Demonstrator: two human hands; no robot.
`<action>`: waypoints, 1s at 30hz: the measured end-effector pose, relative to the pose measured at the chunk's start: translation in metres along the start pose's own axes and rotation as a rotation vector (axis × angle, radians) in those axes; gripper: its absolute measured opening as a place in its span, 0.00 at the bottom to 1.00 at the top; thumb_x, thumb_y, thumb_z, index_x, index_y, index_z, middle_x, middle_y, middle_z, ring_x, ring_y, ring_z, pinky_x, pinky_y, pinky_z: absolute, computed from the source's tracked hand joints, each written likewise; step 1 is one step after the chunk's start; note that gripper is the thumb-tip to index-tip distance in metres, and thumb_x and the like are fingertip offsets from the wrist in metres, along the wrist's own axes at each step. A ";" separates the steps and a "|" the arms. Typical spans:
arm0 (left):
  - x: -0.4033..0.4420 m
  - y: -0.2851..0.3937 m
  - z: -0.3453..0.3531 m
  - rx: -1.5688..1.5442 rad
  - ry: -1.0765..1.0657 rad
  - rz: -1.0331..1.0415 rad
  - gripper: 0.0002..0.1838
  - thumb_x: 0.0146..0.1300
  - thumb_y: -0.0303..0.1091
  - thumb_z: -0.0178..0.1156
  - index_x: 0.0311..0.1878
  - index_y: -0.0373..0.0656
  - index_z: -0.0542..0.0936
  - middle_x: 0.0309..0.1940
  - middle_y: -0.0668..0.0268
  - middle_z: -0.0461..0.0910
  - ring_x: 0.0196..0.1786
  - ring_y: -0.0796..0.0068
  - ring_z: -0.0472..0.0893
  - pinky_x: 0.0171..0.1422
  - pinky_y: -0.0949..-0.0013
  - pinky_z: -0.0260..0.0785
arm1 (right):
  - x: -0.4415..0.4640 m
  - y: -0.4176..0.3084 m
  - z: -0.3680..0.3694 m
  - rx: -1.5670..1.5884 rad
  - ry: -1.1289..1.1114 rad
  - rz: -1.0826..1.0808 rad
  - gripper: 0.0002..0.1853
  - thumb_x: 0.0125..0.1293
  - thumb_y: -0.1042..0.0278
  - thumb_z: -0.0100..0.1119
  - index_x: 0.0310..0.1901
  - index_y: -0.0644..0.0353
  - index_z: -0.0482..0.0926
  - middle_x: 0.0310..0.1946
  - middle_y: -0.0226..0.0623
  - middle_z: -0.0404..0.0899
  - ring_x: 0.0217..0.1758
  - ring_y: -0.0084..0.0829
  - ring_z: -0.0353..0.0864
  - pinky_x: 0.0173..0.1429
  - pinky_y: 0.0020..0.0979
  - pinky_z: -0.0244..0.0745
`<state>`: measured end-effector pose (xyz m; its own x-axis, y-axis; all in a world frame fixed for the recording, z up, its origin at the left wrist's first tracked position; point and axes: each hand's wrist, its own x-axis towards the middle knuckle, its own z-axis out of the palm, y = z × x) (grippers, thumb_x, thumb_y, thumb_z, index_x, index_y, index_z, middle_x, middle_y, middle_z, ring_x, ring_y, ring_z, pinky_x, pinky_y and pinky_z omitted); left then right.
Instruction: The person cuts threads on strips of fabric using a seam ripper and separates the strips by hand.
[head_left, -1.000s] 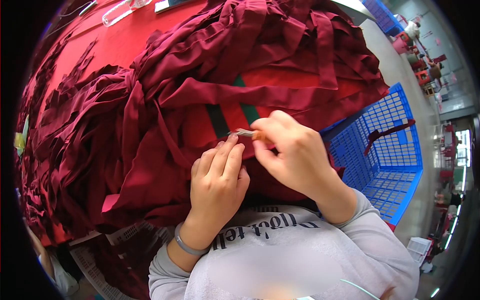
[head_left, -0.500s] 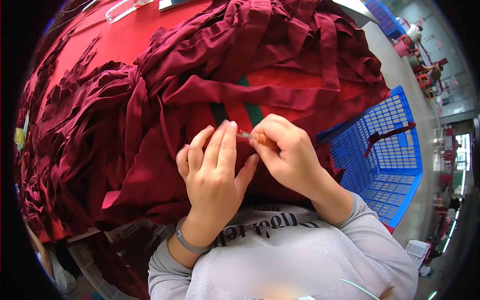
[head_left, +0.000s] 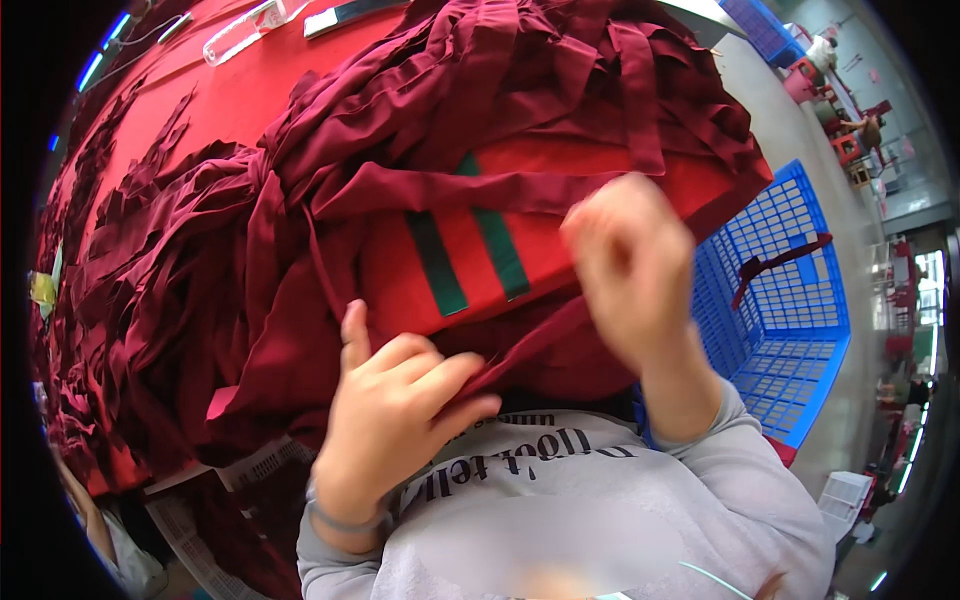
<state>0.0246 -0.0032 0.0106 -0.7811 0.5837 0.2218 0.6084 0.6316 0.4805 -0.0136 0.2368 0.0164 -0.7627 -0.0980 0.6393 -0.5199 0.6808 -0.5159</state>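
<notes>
My left hand (head_left: 400,410) is low in front of my chest, thumb and forefinger pinched on the end of a maroon fabric strip (head_left: 545,340), little finger sticking out. That strip runs up and right from the fingers. My right hand (head_left: 635,270) is raised over the right part of the cloth pile and smeared by motion. Its fingers look curled, but what is in them, if anything, does not show. Between the hands, two dark green bands (head_left: 497,250) lie on the red table surface (head_left: 455,240). A large heap of maroon strips (head_left: 400,110) surrounds them.
A blue plastic basket (head_left: 790,330) stands at my right with a maroon strip over it. A clear bottle (head_left: 240,35) and a dark flat object (head_left: 350,15) lie at the far table edge. Another person's arm (head_left: 90,520) shows at lower left.
My hands have parted. The left drew down toward my chest and pinches a strip; the right rose to the right. The small orange-handled tool in my right fingers is no longer visible.
</notes>
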 end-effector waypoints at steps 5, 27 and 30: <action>-0.047 -0.032 -0.074 0.149 0.358 -0.230 0.31 0.56 0.63 0.66 0.17 0.40 0.77 0.15 0.68 0.73 0.27 0.69 0.78 0.76 0.44 0.49 | 0.045 0.114 -0.052 -0.431 0.086 0.659 0.22 0.67 0.51 0.62 0.33 0.67 0.82 0.30 0.52 0.84 0.38 0.49 0.85 0.43 0.43 0.76; 0.074 -0.022 -0.004 0.280 0.266 -0.110 0.25 0.66 0.46 0.63 0.63 0.46 0.76 0.57 0.62 0.78 0.63 0.59 0.75 0.74 0.38 0.52 | -0.036 0.077 -0.184 2.008 0.379 0.233 0.11 0.61 0.69 0.69 0.46 0.51 0.83 0.29 0.18 0.72 0.25 0.15 0.52 0.25 0.21 0.44; 0.076 -0.030 0.000 0.220 0.327 -0.005 0.21 0.62 0.49 0.67 0.50 0.45 0.78 0.56 0.63 0.79 0.62 0.57 0.75 0.73 0.38 0.52 | -0.059 0.085 -0.229 1.812 0.556 0.466 0.24 0.60 0.67 0.71 0.60 0.50 0.80 0.32 0.21 0.64 0.30 0.17 0.55 0.32 0.23 0.52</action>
<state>-0.0532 0.0222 0.0129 -0.7662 0.4090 0.4956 0.5919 0.7495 0.2965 0.0756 0.4668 0.0656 -0.9373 0.2896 0.1938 -0.3395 -0.8844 -0.3204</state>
